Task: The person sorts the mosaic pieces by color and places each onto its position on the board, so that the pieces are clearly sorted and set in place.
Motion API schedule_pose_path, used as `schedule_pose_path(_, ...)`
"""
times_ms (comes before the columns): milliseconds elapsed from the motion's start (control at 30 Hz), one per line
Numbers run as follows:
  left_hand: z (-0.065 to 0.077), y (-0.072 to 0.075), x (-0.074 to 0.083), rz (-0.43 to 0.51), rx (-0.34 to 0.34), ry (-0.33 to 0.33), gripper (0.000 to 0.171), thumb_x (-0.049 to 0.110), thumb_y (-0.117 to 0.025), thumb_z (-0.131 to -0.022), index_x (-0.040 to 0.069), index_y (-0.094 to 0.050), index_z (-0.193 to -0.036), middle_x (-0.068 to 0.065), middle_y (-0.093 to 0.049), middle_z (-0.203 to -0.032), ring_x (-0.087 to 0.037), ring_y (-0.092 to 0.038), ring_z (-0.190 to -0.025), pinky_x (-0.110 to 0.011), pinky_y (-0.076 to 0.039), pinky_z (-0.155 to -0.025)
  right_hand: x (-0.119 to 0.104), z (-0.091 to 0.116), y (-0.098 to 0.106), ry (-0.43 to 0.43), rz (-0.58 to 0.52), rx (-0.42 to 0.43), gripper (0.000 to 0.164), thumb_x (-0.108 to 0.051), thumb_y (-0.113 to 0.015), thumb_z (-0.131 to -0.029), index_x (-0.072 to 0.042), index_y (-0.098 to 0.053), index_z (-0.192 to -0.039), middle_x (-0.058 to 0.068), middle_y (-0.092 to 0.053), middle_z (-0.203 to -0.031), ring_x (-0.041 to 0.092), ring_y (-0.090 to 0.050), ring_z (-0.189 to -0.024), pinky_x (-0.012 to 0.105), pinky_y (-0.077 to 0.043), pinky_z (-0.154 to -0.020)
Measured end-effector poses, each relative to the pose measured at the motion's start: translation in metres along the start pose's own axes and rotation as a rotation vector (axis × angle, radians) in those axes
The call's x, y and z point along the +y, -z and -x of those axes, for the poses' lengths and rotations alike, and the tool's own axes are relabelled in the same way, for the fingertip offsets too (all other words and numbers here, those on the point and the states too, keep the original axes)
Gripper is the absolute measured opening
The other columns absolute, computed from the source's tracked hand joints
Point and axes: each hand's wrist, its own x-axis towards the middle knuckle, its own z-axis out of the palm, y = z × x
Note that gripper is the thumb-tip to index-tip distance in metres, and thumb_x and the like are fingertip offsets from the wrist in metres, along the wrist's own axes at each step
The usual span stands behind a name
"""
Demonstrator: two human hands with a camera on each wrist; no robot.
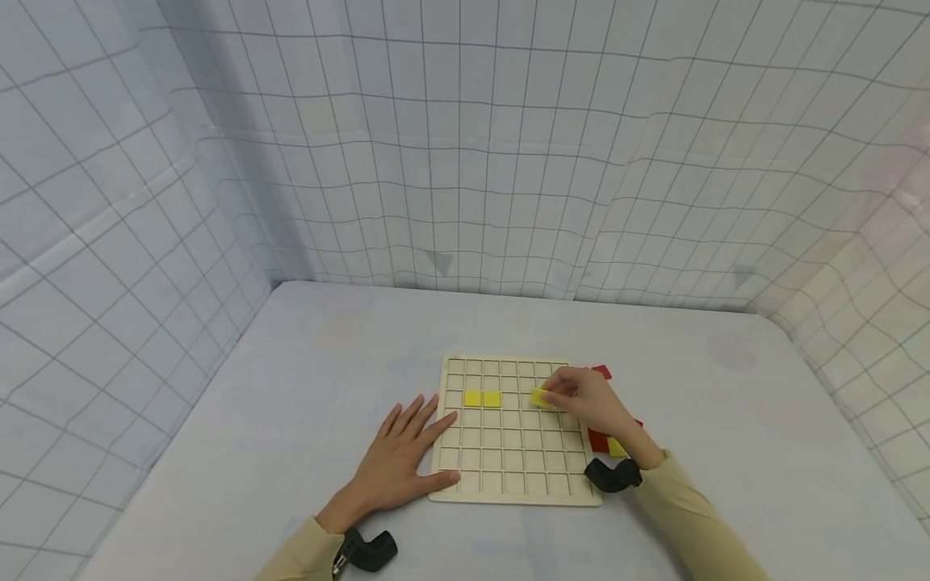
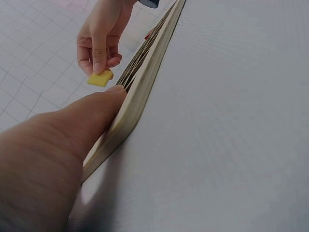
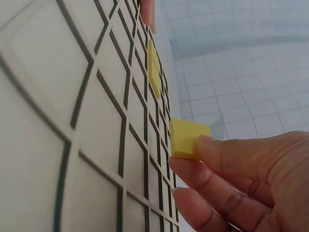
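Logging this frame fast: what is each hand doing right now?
Left hand: open, fingers flat, resting against the wooden grid board's left edge.
Right hand: pinching a yellow tile just above the board.

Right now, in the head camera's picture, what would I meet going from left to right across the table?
Left hand lying flat at the wooden grid board's left edge → two yellow tiles set in the board → yellow tile pinched by the right hand → red and yellow tiles beside the board's right edge.

Matt wooden grid board [image 1: 512, 440], smooth yellow tile [image 1: 539, 397]
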Motion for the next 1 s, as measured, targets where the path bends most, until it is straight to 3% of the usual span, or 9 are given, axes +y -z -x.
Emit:
schedule_pose_path(533, 0.000, -0.001, 0.000, -0.007, 0.011, -0.007, 0.080, 0.068, -0.051, -0.085, 0.021, -0.037, -0.148, -0.010, -0.023, -0.155, -0.029, -0.015, -0.142, -0.050, -0.007, -0.112, -0.016, -0.018, -0.029, 0.011, 0.103, 0.026, 0.005, -0.019, -0.075, -0.084, -0.017, -0.070, -0.083, -0.011, -0.062, -0.074, 0.009, -0.053, -0.065, 0.027, -0.045, -0.059)
schedule_pose_path(1000, 0.000, -0.002, -0.001, -0.017, 0.017, -0.002, 0.081, 0.069, -0.050, -0.084, 0.022, -0.037, -0.148, -0.009, -0.023, -0.155, -0.029, -0.015, -0.142, -0.050, -0.007, -0.111, -0.012, -0.021, -0.036, 0.017, 0.140, 0.024, 0.003, -0.019, -0.073, -0.085, -0.018, -0.073, -0.088, -0.011, -0.065, -0.080, 0.008, -0.057, -0.071, 0.027, -0.047, -0.064)
